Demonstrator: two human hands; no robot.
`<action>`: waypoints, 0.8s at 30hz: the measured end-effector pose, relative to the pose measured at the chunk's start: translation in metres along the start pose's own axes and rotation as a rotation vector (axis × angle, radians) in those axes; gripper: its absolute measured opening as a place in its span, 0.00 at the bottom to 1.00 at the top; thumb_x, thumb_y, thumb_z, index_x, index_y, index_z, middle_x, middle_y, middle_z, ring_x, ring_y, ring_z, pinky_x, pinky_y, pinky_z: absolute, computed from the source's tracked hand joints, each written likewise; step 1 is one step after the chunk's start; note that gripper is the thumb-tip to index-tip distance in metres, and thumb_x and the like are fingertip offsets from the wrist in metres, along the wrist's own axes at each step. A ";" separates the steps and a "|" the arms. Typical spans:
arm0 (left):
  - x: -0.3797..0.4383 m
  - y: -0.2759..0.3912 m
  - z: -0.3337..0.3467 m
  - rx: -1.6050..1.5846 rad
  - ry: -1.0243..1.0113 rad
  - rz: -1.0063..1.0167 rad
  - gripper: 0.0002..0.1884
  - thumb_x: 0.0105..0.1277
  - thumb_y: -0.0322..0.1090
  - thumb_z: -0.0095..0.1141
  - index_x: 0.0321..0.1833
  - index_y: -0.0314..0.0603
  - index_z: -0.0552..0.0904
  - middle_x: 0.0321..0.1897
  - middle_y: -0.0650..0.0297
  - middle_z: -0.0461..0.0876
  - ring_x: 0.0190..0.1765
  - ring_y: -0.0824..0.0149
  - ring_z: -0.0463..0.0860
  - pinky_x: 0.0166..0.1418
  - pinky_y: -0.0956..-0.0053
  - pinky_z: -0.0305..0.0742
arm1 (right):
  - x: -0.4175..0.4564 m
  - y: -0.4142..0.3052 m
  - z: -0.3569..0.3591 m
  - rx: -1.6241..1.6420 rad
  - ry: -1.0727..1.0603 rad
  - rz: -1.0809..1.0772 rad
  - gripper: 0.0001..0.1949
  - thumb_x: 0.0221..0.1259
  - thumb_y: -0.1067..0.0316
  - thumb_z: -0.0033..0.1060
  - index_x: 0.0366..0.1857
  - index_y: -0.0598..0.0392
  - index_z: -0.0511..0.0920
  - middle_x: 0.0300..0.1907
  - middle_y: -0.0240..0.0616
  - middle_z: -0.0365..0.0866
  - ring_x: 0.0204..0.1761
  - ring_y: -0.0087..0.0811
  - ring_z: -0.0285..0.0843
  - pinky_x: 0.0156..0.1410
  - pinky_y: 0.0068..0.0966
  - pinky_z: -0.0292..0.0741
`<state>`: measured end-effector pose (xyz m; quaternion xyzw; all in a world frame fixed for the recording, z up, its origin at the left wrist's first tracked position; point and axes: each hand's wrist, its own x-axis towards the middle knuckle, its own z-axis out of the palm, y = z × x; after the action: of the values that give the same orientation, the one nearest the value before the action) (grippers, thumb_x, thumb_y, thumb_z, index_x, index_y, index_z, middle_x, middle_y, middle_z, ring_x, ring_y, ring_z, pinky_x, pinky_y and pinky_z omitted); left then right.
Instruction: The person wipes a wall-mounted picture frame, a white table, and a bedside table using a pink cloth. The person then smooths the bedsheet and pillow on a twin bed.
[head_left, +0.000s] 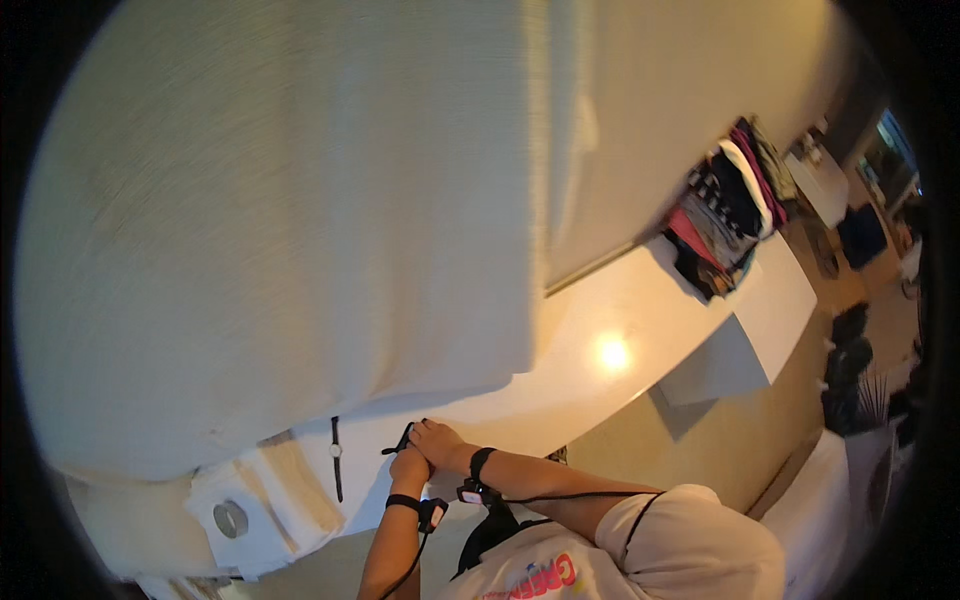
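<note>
My left hand (410, 464) and my right hand (439, 442) are close together at the near edge of a white table (495, 427). Both are on a small black object (404, 437) with a strap-like end sticking out to the left; its kind cannot be told, and the fingers hide most of it. A wristwatch (335, 451) with a dark strap lies stretched out on the table to the left of my hands. Each wrist bears a black band with a small device and a cable.
A stack of folded clothes (724, 210) stands at the table's far right. White and tan cloths (289, 487) lie at the left, with a grey tape-like ring (230, 519) on them. A large pale fabric (300, 225) hangs behind the table. A white box-shaped surface (720, 364) adjoins its right part.
</note>
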<state>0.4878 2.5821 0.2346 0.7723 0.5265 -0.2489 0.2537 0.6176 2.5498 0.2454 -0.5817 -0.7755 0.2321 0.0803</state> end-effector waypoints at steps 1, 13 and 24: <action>0.001 0.020 -0.004 0.048 -0.024 0.036 0.23 0.68 0.45 0.56 0.56 0.32 0.79 0.48 0.45 0.87 0.53 0.48 0.86 0.55 0.56 0.82 | -0.013 0.012 -0.007 -0.002 0.022 0.014 0.16 0.62 0.64 0.58 0.52 0.56 0.77 0.56 0.45 0.75 0.61 0.47 0.72 0.67 0.36 0.72; 0.005 0.308 0.006 0.167 0.035 0.483 0.14 0.70 0.37 0.49 0.50 0.35 0.81 0.44 0.46 0.88 0.48 0.47 0.88 0.50 0.53 0.82 | -0.223 0.195 -0.062 -0.015 0.413 0.347 0.14 0.57 0.61 0.63 0.46 0.52 0.79 0.47 0.44 0.77 0.52 0.45 0.77 0.54 0.37 0.79; 0.064 0.446 -0.022 0.126 0.071 0.525 0.11 0.70 0.35 0.51 0.45 0.39 0.85 0.43 0.48 0.88 0.48 0.48 0.88 0.51 0.55 0.83 | -0.253 0.302 -0.115 -0.024 0.562 0.675 0.19 0.48 0.62 0.72 0.43 0.54 0.76 0.44 0.42 0.77 0.50 0.43 0.79 0.49 0.36 0.82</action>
<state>0.9296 2.4987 0.2672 0.9050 0.3000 -0.1797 0.2423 1.0025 2.4079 0.2467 -0.8438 -0.4929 0.0690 0.2008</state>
